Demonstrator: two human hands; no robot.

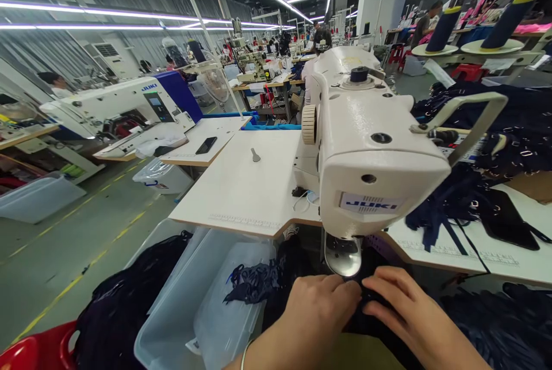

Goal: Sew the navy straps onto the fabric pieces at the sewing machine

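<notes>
A white sewing machine (366, 146) stands in front of me on a white table (241, 186). Both hands rest on dark navy fabric (375, 301) just below the machine's head. My left hand (317, 312) is curled, with its fingertips pinching the fabric near the needle area. My right hand (409, 312) lies over the fabric with its fingers pressed down and bent onto it. The needle itself is hidden behind the machine's metal guard (342, 255).
A clear plastic bin (202, 301) with dark pieces sits at lower left, next to a red tub (38, 350). Navy straps (474, 197) pile up on the right. Two thread cones (444, 28) stand behind. Other machines and workers fill the hall.
</notes>
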